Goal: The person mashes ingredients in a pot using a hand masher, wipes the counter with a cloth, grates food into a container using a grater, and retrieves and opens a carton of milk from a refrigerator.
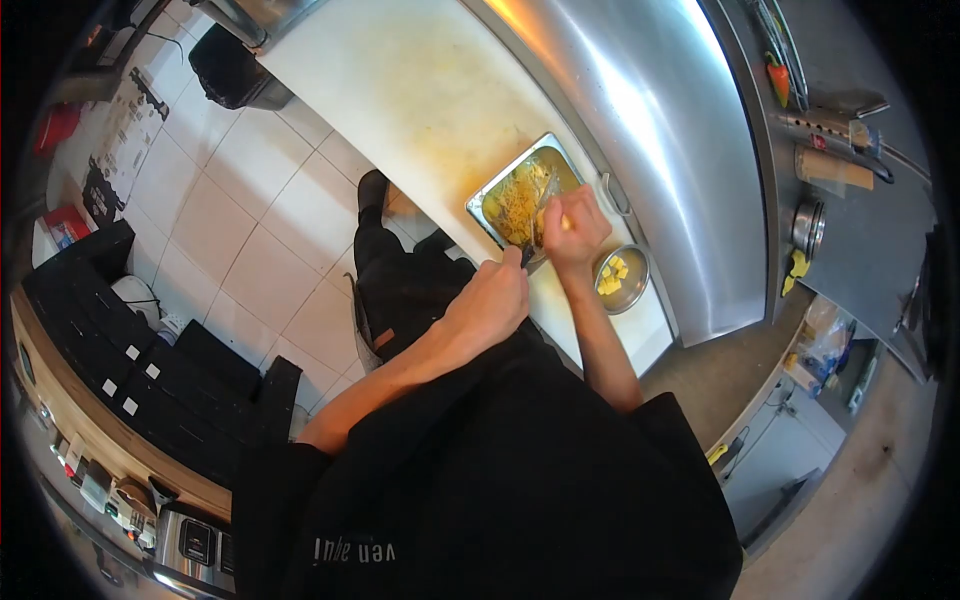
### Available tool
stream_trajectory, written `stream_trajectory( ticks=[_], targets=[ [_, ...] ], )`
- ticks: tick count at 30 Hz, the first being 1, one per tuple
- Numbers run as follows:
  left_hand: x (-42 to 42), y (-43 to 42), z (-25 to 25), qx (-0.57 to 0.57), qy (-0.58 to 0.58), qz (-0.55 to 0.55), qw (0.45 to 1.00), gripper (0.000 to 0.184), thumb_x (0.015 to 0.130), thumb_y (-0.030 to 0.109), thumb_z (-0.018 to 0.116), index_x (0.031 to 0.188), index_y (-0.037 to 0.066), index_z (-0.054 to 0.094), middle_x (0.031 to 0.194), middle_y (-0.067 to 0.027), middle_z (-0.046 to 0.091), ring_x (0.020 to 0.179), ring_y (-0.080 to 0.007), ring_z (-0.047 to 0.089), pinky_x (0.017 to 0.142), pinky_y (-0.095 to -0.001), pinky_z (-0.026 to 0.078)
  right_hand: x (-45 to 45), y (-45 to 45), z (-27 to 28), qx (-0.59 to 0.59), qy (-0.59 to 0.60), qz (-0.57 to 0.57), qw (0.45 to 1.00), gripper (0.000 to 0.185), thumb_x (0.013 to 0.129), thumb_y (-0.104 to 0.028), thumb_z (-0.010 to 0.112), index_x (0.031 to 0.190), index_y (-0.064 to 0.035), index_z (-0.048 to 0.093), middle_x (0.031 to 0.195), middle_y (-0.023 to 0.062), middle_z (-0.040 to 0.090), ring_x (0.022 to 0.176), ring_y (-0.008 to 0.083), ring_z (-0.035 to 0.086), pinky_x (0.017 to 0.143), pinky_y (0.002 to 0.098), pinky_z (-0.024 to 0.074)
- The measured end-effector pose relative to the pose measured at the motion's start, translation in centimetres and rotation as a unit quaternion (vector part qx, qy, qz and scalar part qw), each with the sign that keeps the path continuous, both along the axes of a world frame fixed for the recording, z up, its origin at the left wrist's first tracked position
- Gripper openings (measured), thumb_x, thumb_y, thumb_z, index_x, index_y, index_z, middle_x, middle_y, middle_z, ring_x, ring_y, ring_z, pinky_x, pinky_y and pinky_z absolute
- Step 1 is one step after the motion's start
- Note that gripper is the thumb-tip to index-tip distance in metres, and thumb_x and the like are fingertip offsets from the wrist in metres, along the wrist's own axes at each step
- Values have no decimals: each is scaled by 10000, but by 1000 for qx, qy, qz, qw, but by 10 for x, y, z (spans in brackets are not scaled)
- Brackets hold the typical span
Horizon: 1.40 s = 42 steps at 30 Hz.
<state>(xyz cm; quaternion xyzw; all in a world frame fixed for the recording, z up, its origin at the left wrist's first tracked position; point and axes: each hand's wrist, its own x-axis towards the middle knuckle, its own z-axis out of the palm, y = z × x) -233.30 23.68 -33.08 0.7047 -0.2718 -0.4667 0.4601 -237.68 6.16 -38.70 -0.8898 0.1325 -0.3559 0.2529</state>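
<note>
My left hand [497, 298] is closed around the black handle [527, 255] of what looks like a narrow metal grater [542, 203], which slants over a rectangular steel pan [487, 188]. Yellow shreds [515, 205] lie in that pan, with larger pale yellow pieces near its far end. My right hand [577, 230] is closed on a yellow chunk [543, 217], held against the grater; the fingers partly hide it. Just beside my right wrist, a round steel bowl [637, 290] holds several yellow chunks [612, 276].
The pan and bowl stand on a white cutting board [400, 90] along a curved steel housing [640, 120]. Knives [835, 150] and a red pepper [778, 80] are at the right. A black-lined bin [230, 65] stands beyond the tiled floor [240, 210]; black drawers [150, 370] are at left.
</note>
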Motion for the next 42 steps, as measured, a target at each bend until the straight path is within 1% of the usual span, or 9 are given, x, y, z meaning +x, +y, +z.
stream_trajectory(
  ticks=[4, 10, 14, 18, 20, 25, 28, 38, 42],
  targets=[
    [-8, 0, 5, 10, -32, -9, 999, 199, 928, 80, 508, 1037, -80, 463, 703, -338, 588, 710, -518, 599, 661, -563, 480, -8, -7, 2, -39, 78, -130, 988, 130, 719, 18, 645, 649, -30, 547, 619, 126, 500, 533, 311, 503, 488, 393, 397],
    [1, -4, 2, 0, 12, -31, 999, 186, 880, 49, 522, 934, -119, 463, 719, -360, 587, 740, -526, 614, 664, -542, 511, -6, -13, -13, -23, 75, -113, 991, 132, 710, 35, 630, 640, -5, 525, 610, 122, 488, 538, 306, 503, 484, 375, 389],
    [7, -5, 0, 14, -33, -19, 999, 189, 911, 65, 512, 909, -118, 469, 705, -354, 579, 728, -518, 606, 662, -545, 498, 7, 2, -9, 67, -80, -2, 994, 155, 707, 35, 608, 593, -2, 510, 578, 119, 474, 495, 288, 469, 468, 375, 364],
    [7, -3, 3, -10, -35, -34, 999, 197, 921, 78, 513, 927, -112, 464, 719, -355, 578, 728, -518, 600, 670, -551, 491, 2, -13, -19, 33, 38, -164, 985, 170, 679, 29, 617, 563, -12, 501, 568, 110, 476, 496, 271, 489, 478, 355, 385],
    [6, -3, -13, 17, -14, -5, 1000, 212, 925, 92, 526, 1036, -83, 484, 732, -349, 581, 735, -528, 577, 675, -568, 449, 9, 12, -5, 52, -47, -14, 997, 167, 702, 15, 613, 577, -14, 505, 576, 122, 477, 485, 272, 472, 471, 370, 370],
    [10, -2, -1, 18, -23, -14, 999, 189, 929, 101, 524, 1024, -59, 489, 753, -354, 582, 738, -531, 569, 683, -575, 443, 9, -5, -3, 13, 47, -148, 988, 124, 691, 18, 609, 615, -22, 520, 598, 129, 478, 493, 285, 492, 470, 382, 381],
    [6, -6, 0, 25, -32, 7, 999, 179, 929, 102, 527, 1023, -47, 497, 754, -351, 584, 743, -535, 567, 691, -581, 440, 6, -8, -13, 36, -23, -15, 999, 135, 709, 10, 610, 614, -26, 522, 604, 126, 487, 498, 291, 493, 469, 376, 384],
    [5, -8, -7, 20, -21, -7, 1000, 174, 922, 95, 538, 1017, -48, 510, 774, -336, 591, 779, -527, 575, 711, -580, 445, -1, -25, -19, -4, 55, -75, 996, 154, 638, 48, 608, 584, -17, 479, 554, 115, 474, 485, 283, 487, 464, 352, 416],
    [1, -7, -7, 35, -4, 14, 999, 173, 917, 93, 543, 1014, -48, 513, 781, -329, 594, 797, -520, 579, 725, -581, 442, 9, -14, -5, -33, -94, 54, 994, 177, 633, 51, 597, 567, -30, 453, 539, 96, 444, 456, 271, 437, 427, 371, 364]
  ],
)
